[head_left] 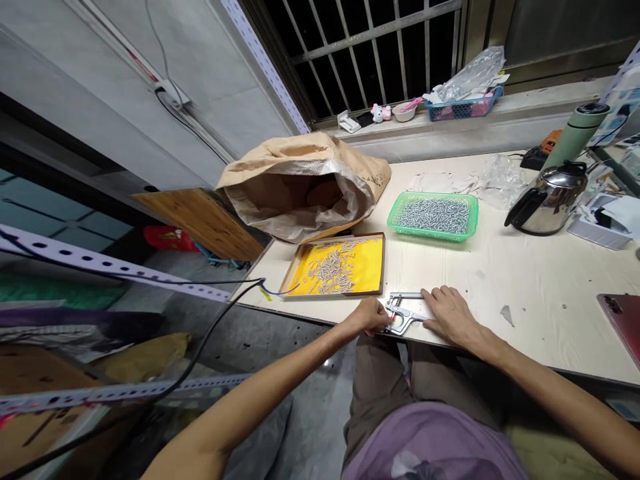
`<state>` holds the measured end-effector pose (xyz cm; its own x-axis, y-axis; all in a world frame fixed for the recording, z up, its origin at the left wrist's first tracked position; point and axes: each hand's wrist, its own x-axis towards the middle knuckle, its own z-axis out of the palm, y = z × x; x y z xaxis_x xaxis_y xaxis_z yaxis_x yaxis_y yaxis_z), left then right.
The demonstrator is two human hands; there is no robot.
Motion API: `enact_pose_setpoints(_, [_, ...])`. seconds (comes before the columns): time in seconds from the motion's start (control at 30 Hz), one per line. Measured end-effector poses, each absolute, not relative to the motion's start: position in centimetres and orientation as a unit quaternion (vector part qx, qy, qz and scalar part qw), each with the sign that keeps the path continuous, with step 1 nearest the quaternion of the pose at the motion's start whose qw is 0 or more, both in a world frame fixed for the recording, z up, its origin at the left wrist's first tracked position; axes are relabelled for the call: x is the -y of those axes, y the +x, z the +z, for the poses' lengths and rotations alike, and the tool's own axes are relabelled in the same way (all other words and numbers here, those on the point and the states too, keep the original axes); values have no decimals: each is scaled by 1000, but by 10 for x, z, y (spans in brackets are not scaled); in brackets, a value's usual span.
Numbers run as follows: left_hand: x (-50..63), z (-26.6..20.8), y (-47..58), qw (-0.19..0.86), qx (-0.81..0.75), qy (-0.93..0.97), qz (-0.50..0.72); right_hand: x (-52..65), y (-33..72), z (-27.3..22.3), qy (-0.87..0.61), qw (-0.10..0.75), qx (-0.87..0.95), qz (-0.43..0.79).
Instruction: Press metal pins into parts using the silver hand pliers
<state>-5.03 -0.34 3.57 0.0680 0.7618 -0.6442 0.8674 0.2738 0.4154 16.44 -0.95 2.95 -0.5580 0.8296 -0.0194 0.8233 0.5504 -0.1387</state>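
Free tabletop between right hand and green basket; leftward obstacles: tray, paper sack.

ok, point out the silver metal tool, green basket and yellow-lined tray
Silver metal tool (407,314): head view, on its metal body between the two hands.
Green basket (434,235): head view, on its front wall.
Yellow-lined tray (369,265): head view, on bare yellow lining, right part.

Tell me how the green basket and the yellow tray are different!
The green basket has rounded corners; the yellow tray has pointy ones. The basket is green at the rim, while the tray has a brownish edge. Little pieces cover nearly all the basket's bottom, but the tray's leave lots of yellow showing. Both sit on the table.
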Motion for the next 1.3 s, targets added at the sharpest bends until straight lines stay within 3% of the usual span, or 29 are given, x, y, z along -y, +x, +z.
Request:
enact_pose_setpoints(0.1, [14,38,-38,220,-633,743,-12,12,162,29,-469,27,881,65])
enact_pose_setpoints(0.2, [15,31,-21,152,-512,845,13,14,163,26,-472,38,879,64])
enact_pose_setpoints(0.5, [-10,21,-4,137,-398,906,-47,17,168,31,-511,-16,855,93])
enact_pose_setpoints(0.93, [-11,19,-3,150,-450,879,-43,13,165,23,-488,0,866,109])
enact_pose_setpoints(1.3, [63,-28,9,88,-432,875,199,-25,187,20,-484,73,863,125])
